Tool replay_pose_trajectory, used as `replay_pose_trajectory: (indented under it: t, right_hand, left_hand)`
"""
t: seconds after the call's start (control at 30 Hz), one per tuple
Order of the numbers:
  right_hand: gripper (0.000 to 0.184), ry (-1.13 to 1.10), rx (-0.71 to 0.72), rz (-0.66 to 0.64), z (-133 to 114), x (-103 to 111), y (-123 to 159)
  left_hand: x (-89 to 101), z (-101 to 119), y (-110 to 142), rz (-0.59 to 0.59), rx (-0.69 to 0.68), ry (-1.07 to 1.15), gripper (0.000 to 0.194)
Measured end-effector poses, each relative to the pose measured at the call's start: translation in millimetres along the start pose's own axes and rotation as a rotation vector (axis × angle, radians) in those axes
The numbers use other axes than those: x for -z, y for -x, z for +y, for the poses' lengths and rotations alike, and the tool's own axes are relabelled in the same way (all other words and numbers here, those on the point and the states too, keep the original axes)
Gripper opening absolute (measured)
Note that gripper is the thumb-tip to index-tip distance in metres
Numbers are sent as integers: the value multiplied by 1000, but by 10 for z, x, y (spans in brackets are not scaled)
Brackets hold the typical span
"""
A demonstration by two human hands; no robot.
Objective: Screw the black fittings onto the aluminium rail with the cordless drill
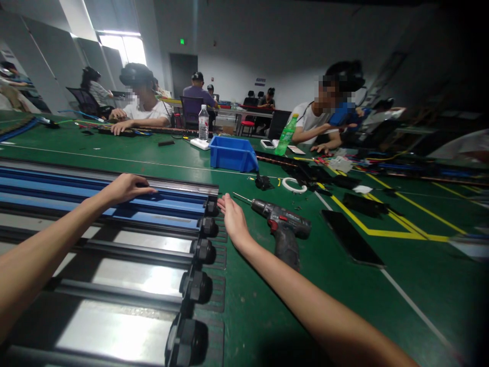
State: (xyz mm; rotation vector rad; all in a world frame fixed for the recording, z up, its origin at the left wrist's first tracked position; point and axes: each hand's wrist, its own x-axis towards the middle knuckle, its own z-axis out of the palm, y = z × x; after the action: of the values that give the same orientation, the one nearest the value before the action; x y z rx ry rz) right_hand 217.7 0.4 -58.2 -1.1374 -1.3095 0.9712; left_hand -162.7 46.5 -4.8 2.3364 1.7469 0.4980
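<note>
Several long metal profiles (126,275) lie side by side on the green table, the farther ones with blue faces. Each carries a black ribbed cable gland (196,287) at its right end. My left hand (124,188) rests palm down on the farthest blue profile (175,200), thumb apart from the fingers, whose tips are partly hidden. At the right end of that profile, my right hand (234,220) is held on edge, its fingers stretched out close to the farthest gland. A black and red cordless drill (282,221) lies just right of it, bit pointing left.
Beyond the profiles stand a blue bin (234,155), a water bottle (203,124) and a green bottle (286,135). A white tape ring (294,185) and a dark flat phone-like slab (351,237) lie to the right. Co-workers sit across the table.
</note>
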Motion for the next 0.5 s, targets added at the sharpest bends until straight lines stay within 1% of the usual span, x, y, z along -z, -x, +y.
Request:
replay_pose_trajectory:
  t: [0.1, 0.23, 0.5]
  right_hand:
    - [68, 16, 24, -22, 69, 4, 10]
    - [65, 51, 81, -39, 106, 10, 49]
    - [68, 135, 143, -83, 22, 20, 138]
  left_hand:
    - [1, 1, 1, -4, 3, -28, 63]
    - [-1, 13, 14, 3, 14, -42, 66]
    - [-6, 9, 13, 17, 19, -22, 63]
